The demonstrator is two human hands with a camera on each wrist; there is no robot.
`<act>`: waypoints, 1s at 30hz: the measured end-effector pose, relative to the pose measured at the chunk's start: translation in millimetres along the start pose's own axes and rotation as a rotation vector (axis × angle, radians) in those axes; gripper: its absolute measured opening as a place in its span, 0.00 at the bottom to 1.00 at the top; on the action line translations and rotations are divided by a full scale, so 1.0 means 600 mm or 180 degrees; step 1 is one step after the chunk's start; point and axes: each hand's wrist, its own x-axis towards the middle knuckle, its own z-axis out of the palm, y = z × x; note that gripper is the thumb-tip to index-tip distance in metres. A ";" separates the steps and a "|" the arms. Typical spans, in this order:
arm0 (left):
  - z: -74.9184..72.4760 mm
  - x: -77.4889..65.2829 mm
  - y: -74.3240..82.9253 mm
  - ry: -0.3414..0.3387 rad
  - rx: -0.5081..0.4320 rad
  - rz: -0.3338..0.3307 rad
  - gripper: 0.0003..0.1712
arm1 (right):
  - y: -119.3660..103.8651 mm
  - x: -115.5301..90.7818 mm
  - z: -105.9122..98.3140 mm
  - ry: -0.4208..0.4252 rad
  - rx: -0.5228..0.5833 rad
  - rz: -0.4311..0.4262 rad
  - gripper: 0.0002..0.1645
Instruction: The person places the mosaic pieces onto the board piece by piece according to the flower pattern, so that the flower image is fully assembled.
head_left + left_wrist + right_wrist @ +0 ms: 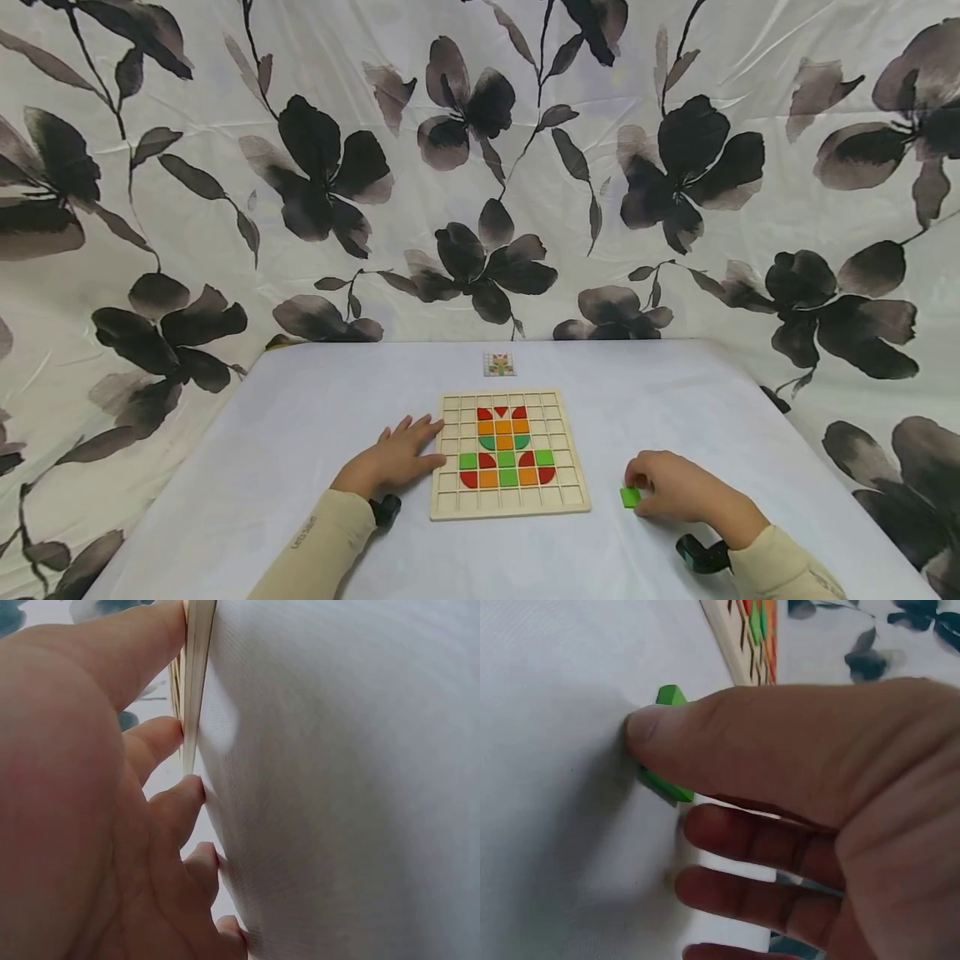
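Note:
A wooden grid board lies on the white table, with red, orange, green and teal tiles set in its squares as a symmetrical figure. My left hand rests at the board's left edge, fingers spread; in the left wrist view the thumb and a fingertip touch the board's side. To the right of the board, my right hand pinches a light green square tile at the table surface. In the right wrist view the thumb covers the middle of the green tile.
A small pattern card with a coloured figure lies behind the board, near the table's far edge. White cloth with dark flowers hangs behind the table. A dark wrist camera sits on the right wrist.

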 end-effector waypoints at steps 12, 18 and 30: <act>0.000 -0.001 -0.003 -0.0052 -0.0034 -0.0039 0.40 | -0.125 0.057 0.021 0.0210 -0.0220 -0.1060 0.09; 0.006 0.000 -0.004 -0.0064 -0.0049 -0.0003 0.40 | -0.179 0.085 0.074 0.0364 -0.0692 -0.1561 0.06; 0.001 -0.001 -0.002 -0.0047 -0.0034 -0.0005 0.40 | -0.184 0.100 0.093 0.0514 -0.0365 -0.1609 0.02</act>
